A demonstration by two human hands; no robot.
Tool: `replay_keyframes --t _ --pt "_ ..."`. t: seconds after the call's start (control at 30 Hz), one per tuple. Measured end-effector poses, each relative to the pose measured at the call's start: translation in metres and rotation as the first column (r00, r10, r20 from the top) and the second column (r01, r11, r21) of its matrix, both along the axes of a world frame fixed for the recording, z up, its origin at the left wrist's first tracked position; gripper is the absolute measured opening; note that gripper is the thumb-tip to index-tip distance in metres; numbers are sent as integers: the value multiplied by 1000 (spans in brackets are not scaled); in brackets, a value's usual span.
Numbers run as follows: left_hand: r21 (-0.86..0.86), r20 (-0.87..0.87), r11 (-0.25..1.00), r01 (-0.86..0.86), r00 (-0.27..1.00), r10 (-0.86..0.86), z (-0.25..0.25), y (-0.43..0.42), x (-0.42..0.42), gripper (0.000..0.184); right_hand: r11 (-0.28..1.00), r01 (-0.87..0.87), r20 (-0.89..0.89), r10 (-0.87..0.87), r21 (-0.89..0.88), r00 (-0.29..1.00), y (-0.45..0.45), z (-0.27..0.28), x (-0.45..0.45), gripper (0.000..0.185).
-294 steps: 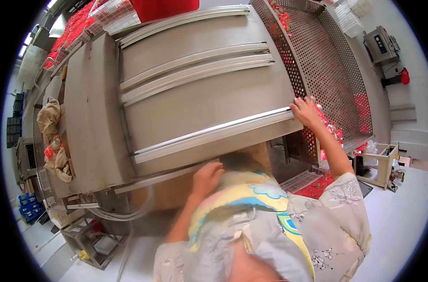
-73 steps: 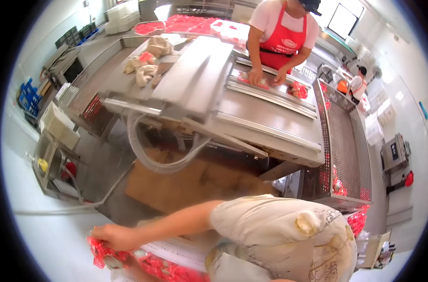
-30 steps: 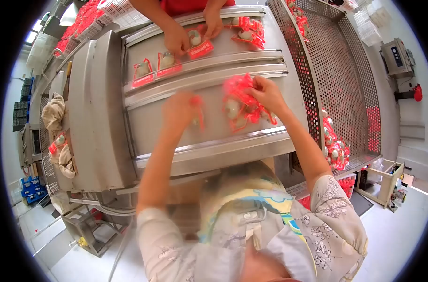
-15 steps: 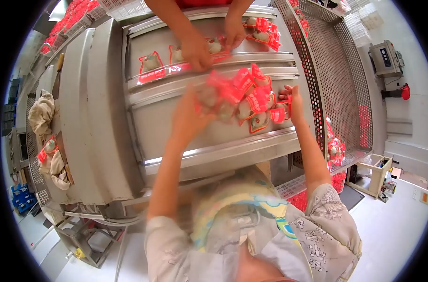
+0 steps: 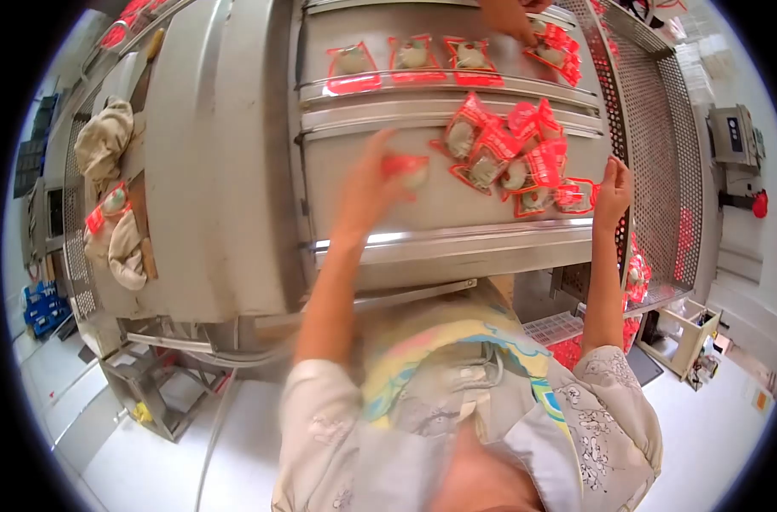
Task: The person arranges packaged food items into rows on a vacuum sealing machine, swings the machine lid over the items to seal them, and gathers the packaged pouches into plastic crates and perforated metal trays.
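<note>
My left hand (image 5: 367, 194), blurred by motion, has its thumb and fingers around a red and clear plastic packet (image 5: 412, 173) with a pale, egg-like lump inside, low over the steel table (image 5: 346, 158). To its right lies a loose pile of similar packets (image 5: 491, 154). My right hand (image 5: 612, 194) is at the right end of the pile, fingers curled together. Its side meets the edge of the nearest packet (image 5: 574, 196); whether the fingertips pinch anything is hidden.
Beyond the metal rails (image 5: 448, 111), three packets (image 5: 414, 58) lie in a row. Another person's hand (image 5: 510, 19) is beside more packets (image 5: 555, 51). A perforated metal bin (image 5: 661, 145) borders the right. Cloths (image 5: 104, 141) and a packet (image 5: 113, 205) lie left of a steel housing (image 5: 235, 171).
My left hand has moved away from the pile with one packet, and the pile lies more spread. My right hand's fingers have curled in. The other person's hands have withdrawn from the row.
</note>
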State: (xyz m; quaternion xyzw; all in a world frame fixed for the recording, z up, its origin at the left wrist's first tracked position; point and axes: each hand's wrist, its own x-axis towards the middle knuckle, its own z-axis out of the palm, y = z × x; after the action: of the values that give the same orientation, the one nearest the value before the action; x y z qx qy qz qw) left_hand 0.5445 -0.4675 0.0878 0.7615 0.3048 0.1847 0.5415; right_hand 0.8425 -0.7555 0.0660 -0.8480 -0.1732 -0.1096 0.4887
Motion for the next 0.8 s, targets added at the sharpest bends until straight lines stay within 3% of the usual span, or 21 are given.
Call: replay_keyframes --t 0.1,0.17,0.23,0.3,0.33,0.37,0.4,0.47,0.57,0.6,0.7,0.8 --pt "-153 70 988 5 998 6 16 3 1 49 945 -241 358 308 -220 881 61 23 -51 21" --pt "-173 145 984 35 989 -10 2 8 1 49 863 -473 246 505 -180 828 104 26 -91 26" --pt "-278 169 956 92 985 -45 1 13 1 49 738 -674 -100 672 11 734 135 16 -125 28" --pt "-369 231 920 132 972 -47 0 16 2 48 682 -726 98 731 -91 675 167 0 -148 25" --pt "-412 277 900 146 960 -28 -5 16 3 48 641 -765 -29 765 -57 643 175 -5 -153 23" --pt "-454 319 876 161 948 -9 -10 15 3 48 601 -799 -155 788 -16 596 182 -9 -157 21" --pt "-432 330 901 31 936 126 -15 10 7 45 561 -828 -275 801 32 532 185 -14 -159 19" --pt "-397 356 887 -237 850 387 -31 -6 14 39 640 -764 -373 730 80 573 187 -27 -160 16" --pt "-403 150 899 -174 956 253 -71 -12 3 29 716 -669 -473 668 197 575 191 -36 -163 16" --pt "-449 158 874 -186 946 282 -69 -16 4 22 733 -635 -499 656 244 566 193 -39 -164 17" --pt "-293 14 881 -370 920 391 -91 -18 3 23 726 -626 -512 667 284 541 200 -52 -170 21" --pt "-94 -28 837 -538 842 538 -113 -16 3 27 730 -683 -568 571 22 592 210 -37 -173 25"
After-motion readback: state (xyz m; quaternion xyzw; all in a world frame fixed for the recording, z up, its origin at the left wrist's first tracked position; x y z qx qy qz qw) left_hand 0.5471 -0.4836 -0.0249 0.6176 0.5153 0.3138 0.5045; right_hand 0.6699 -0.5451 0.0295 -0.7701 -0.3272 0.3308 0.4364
